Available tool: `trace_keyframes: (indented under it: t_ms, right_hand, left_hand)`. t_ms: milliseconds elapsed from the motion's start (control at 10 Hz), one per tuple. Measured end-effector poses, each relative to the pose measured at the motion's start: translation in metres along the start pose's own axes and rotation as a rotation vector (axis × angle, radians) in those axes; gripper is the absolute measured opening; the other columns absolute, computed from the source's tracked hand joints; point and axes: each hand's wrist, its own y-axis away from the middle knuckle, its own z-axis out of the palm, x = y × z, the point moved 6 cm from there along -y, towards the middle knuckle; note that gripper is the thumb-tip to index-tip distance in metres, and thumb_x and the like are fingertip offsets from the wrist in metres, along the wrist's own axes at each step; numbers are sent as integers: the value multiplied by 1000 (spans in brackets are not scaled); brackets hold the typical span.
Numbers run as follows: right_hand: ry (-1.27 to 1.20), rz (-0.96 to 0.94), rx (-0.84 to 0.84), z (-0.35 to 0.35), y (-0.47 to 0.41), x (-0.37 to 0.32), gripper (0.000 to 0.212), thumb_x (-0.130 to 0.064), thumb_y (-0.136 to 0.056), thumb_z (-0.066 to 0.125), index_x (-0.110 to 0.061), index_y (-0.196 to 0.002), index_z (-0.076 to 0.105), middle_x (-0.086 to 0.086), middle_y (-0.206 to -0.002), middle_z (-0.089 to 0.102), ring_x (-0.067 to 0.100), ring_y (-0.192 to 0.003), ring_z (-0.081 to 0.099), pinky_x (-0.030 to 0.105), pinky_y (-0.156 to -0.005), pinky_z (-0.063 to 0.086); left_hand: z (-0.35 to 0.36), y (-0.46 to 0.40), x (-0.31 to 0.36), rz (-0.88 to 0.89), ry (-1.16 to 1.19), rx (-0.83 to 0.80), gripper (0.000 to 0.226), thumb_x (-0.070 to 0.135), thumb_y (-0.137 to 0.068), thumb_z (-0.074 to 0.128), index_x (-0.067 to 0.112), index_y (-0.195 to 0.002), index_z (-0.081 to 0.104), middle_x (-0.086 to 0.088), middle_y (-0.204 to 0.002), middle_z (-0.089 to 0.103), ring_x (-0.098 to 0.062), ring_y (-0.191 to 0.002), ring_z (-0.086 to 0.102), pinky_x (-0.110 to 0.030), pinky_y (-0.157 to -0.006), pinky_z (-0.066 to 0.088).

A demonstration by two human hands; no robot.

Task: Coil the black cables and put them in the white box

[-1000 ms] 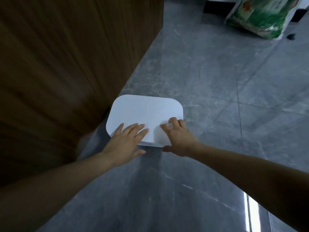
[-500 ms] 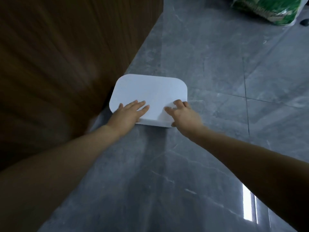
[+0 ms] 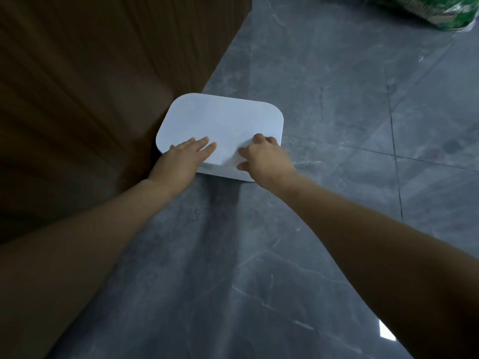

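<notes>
The white box (image 3: 223,120) stands on the grey floor with its flat lid on, close against a brown wooden panel. My left hand (image 3: 185,158) lies flat on the lid's near left part, fingers straight. My right hand (image 3: 261,158) grips the lid's near right corner, fingers curled over the top and thumb at the front edge. No black cables are visible; the inside of the box is hidden by the lid.
The brown wooden panel (image 3: 98,81) rises along the whole left side. Grey marble-look floor tiles (image 3: 350,125) spread to the right and toward me. A green and white sack (image 3: 445,11) lies at the far top right.
The box and both hands sit further from me than before, pushed along the floor toward the wooden panel. My hands keep their places on the lid.
</notes>
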Motion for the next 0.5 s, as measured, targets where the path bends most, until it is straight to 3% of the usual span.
trace_keyframes:
  t_ms: [200, 300, 400, 500]
  right_hand:
    - [9, 16, 24, 2, 0, -5, 38, -32, -96, 48, -15, -129, 53, 15, -131, 39, 36, -127, 35, 47, -99, 40]
    - [-57, 5, -1, -3, 6, 0, 40, -30, -95, 50, -17, -133, 49, 15, -138, 34, 35, -130, 33, 46, -102, 39]
    - [-162, 85, -56, -24, 31, 19, 44, -26, -94, 52, -16, -136, 44, 15, -143, 30, 35, -130, 35, 46, -99, 41]
    - [-229, 245, -65, -72, 68, 54, 44, -26, -94, 54, -12, -135, 45, 16, -140, 34, 36, -126, 40, 47, -100, 42]
  left_hand:
    - [-4, 4, 6, -9, 30, -27, 64, 12, -96, 44, 24, -151, 14, 2, -159, 12, -23, -145, 14, -45, -116, 21]
    - [-16, 6, 9, -20, 48, -155, 60, 25, -97, 46, 20, -150, 18, -1, -159, 14, -23, -144, 19, -40, -116, 24]
    - [-51, 14, 30, -11, 61, -218, 50, 31, -97, 45, 14, -143, 36, -6, -150, 31, -26, -133, 36, -42, -106, 36]
    - [-115, 24, 60, 15, 101, -178, 44, 30, -97, 44, 18, -139, 42, -5, -139, 43, -26, -122, 47, -40, -96, 44]
